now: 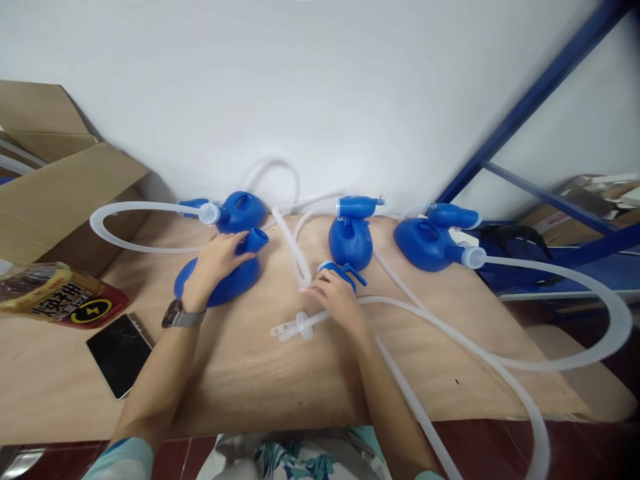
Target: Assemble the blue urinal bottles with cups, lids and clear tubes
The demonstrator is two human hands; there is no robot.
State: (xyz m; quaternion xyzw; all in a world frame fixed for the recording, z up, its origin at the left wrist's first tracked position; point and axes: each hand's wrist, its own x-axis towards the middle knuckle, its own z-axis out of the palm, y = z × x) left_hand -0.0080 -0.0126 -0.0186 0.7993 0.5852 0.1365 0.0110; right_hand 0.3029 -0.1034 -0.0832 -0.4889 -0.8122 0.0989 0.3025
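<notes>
My left hand [216, 261] is wrapped round the neck of a blue plastic urinal bottle [235, 283] lying on the table, its open mouth pointing right. My right hand [336, 297] has its fingers curled over a blue funnel-shaped piece [350, 275], which they partly hide. In front of that hand lies a clear cap [303, 325] with a perforated strap, on a translucent hose. A second blue bottle [351, 245] stands just behind the right hand, with a blue funnel piece [357, 207] on top. Another translucent hose [293, 247] ends by my right fingertips.
More blue bottles with hoses stand at the back left [245, 212] and right [423, 245]. On the left are a cardboard box [75, 177], a labelled drink bottle [65, 297] and a black phone [120, 357]. Looped hose [615, 320] hangs past the table's right edge, near a blue metal frame [530, 93].
</notes>
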